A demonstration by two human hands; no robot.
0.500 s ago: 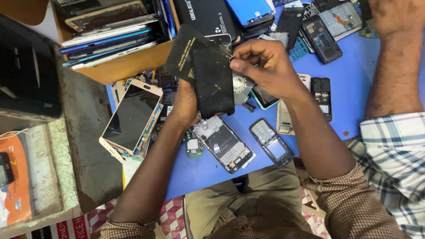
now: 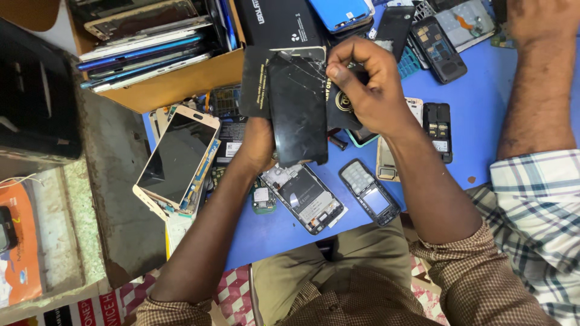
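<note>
Head view, single frame. Cracked phone: black, glass face toward the camera, fracture lines across its upper half; long axis runs near vertical in the frame, top end tilted slightly left and pointing away from the person toward the box, bottom end pointing back toward the lap. It is held above the blue table, clear of the surface, just right of centre-left. Left hand: grasping the phone at its lower left edge, fingers wrapped behind it, so the grip itself is mostly hidden. Right hand: closed in a pinch at the phone's upper right corner, thumb pressed on the edge; a black card with a gold round mark shows beneath the palm, though whether the hand holds it cannot be told. Behind the phone: a dark flat packet with gold print. On the table below: an opened phone body and a small keypad phone, both lying aslant, well under the held phone. To the left: a white-framed screen panel, leaning at the table's edge. Upper left: the cardboard box, holding stacked phones on edge. Far right: another person's forearm and checked sleeve, apart from the work.
</note>
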